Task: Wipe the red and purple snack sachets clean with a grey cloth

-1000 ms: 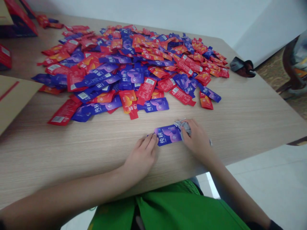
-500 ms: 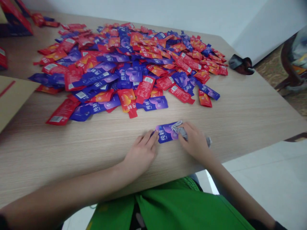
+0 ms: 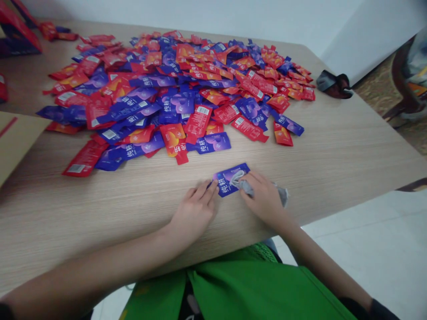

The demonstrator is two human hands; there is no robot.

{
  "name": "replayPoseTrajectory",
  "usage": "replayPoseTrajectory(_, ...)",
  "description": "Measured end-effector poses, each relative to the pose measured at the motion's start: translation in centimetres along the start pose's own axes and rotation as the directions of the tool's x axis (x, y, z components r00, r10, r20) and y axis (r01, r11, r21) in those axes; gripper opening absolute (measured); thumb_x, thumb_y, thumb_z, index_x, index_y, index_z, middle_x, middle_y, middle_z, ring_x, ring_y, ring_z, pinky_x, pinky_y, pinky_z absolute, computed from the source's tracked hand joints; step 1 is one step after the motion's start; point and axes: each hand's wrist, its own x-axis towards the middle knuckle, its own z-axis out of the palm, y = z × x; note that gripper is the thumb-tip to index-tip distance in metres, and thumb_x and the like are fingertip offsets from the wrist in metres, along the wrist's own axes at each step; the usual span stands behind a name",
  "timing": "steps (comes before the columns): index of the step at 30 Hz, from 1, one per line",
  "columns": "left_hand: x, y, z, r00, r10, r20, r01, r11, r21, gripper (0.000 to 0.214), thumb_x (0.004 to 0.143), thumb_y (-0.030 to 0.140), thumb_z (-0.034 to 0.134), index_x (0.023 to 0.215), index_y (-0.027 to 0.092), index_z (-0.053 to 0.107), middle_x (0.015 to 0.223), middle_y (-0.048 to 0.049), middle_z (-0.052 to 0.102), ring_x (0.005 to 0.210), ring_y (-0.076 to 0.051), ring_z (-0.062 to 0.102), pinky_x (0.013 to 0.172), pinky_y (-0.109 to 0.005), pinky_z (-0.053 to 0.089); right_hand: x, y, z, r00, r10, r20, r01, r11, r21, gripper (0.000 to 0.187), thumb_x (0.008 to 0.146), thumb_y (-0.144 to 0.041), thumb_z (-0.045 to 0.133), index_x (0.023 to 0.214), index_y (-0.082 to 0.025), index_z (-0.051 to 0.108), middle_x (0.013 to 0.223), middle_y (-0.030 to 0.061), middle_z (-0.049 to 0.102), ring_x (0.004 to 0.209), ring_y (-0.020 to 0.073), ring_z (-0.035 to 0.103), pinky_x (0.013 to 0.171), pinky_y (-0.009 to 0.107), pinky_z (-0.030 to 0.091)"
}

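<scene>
A purple-blue pouch (image 3: pixel 225 186) with white lettering lies flat on the table near its front edge. My left hand (image 3: pixel 196 206) holds down its narrow left end, the fingers close together and covering that end. In my right hand (image 3: pixel 263 198) is a crumpled grey cloth (image 3: pixel 237 178), gripped between the fingers and pressed on the pouch's right half. The cloth's loose tail (image 3: pixel 283 194) sticks out to the right from under the hand.
A wide pile of red and purple pouches (image 3: pixel 176 104) covers the back of the table (image 3: pixel 350 146). Cardboard (image 3: pixel 20 138) and a red-and-blue box (image 3: pixel 20 38) stand at the left. A dark cap-like item (image 3: pixel 333 84) lies at the far right.
My right hand and the cloth have slid left across the pouch, baring its upper right corner. The pouch has tilted slightly, and my left hand keeps its hold.
</scene>
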Motion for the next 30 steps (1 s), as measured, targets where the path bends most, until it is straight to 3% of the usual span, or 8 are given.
replayPoseTrajectory(4,0.6,-0.6,-0.6,1.0,0.0,0.015,0.001,0.999,-0.054,0.035,0.089,0.017,0.056,0.12,0.005,0.066,0.135,-0.0144,0.061,0.12,-0.028,0.057,0.087,-0.037,0.05,0.1,3.0,-1.5,0.986,0.165,-0.034,-0.162,0.984,0.071,0.012,0.083,-0.02,0.054,0.093,-0.021,0.061,0.095,0.0048,0.065,0.084,0.0234,0.062,0.072,0.034,0.045)
replayPoseTrajectory(7,1.7,-2.0,-1.5,0.998,-0.042,0.044,0.05,0.983,-0.177,0.028,0.095,0.023,0.051,0.109,0.013,0.072,0.122,-0.0087,0.07,0.108,-0.024,0.062,0.087,-0.038,0.049,0.3,3.7,-2.2,0.972,0.179,-0.152,-0.15,0.971,0.186,0.009,0.083,-0.022,0.056,0.09,-0.022,0.061,0.091,0.0046,0.065,0.083,0.0222,0.062,0.073,0.034,0.046)
replayPoseTrajectory(10,3.3,-3.2,-1.9,0.98,-0.182,0.079,0.196,0.954,-0.229,0.029,0.098,0.036,0.05,0.1,0.018,0.072,0.106,-0.0066,0.072,0.099,-0.024,0.062,0.087,-0.04,0.048,0.6,3.2,-2.3,0.965,0.18,-0.188,-0.121,0.949,0.291,0.011,0.083,-0.024,0.057,0.093,-0.022,0.062,0.091,0.0047,0.066,0.084,0.0219,0.063,0.076,0.035,0.048)
replayPoseTrajectory(14,5.1,-3.2,-1.1,0.946,-0.292,0.138,0.317,0.92,-0.231,0.051,0.082,0.054,0.07,0.115,0.015,0.063,0.113,-0.0105,0.063,0.103,-0.028,0.057,0.087,-0.04,0.048,0.8,2.2,-2.2,0.972,0.161,-0.169,-0.086,0.92,0.382,0.015,0.083,-0.025,0.057,0.098,-0.023,0.062,0.098,0.0051,0.069,0.092,0.0226,0.065,0.083,0.038,0.049)
replayPoseTrajectory(17,5.9,-2.4,-0.7,0.944,-0.284,0.167,0.321,0.907,-0.273,0.05,0.08,0.05,0.073,0.112,0.015,0.059,0.111,-0.0095,0.062,0.102,-0.027,0.057,0.084,-0.038,0.048,0.6,1.8,-2.4,0.965,0.174,-0.196,-0.08,0.908,0.411,0.013,0.084,-0.025,0.057,0.095,-0.023,0.063,0.093,0.0043,0.068,0.088,0.0218,0.064,0.081,0.038,0.05)
replayPoseTrajectory(21,6.0,-1.6,-1.3,0.967,-0.239,0.089,0.252,0.947,-0.201,0.014,0.093,0.022,0.055,0.106,0.016,0.058,0.104,-0.0083,0.065,0.097,-0.024,0.06,0.079,-0.037,0.047,-0.2,1.8,-3.5,0.938,0.21,-0.274,-0.086,0.91,0.405,0.009,0.084,-0.025,0.057,0.091,-0.023,0.062,0.09,0.0033,0.067,0.084,0.0205,0.063,0.077,0.035,0.049)
replayPoseTrajectory(25,4.5,-1.1,-1.8,0.988,-0.138,0.065,0.14,0.99,-0.019,0.023,0.094,0.011,0.047,0.111,0.016,0.062,0.116,-0.0114,0.065,0.108,-0.028,0.059,0.086,-0.044,0.046,-0.8,2.4,-4.0,0.926,0.228,-0.299,-0.101,0.917,0.386,0.007,0.085,-0.024,0.057,0.09,-0.024,0.062,0.088,0.0029,0.065,0.083,0.0203,0.062,0.076,0.035,0.048)
replayPoseTrajectory(30,2.2,-0.2,-1.7,0.976,-0.134,0.172,0.139,0.99,-0.016,0.041,0.094,0.023,0.052,0.134,0.012,0.055,0.143,-0.0143,0.053,0.128,-0.032,0.049,0.099,-0.048,0.043,0.3,2.3,-3.6,0.957,0.166,-0.238,-0.067,0.926,0.372,0.009,0.086,-0.022,0.057,0.093,-0.023,0.062,0.091,0.004,0.064,0.087,0.0207,0.062,0.079,0.035,0.049)
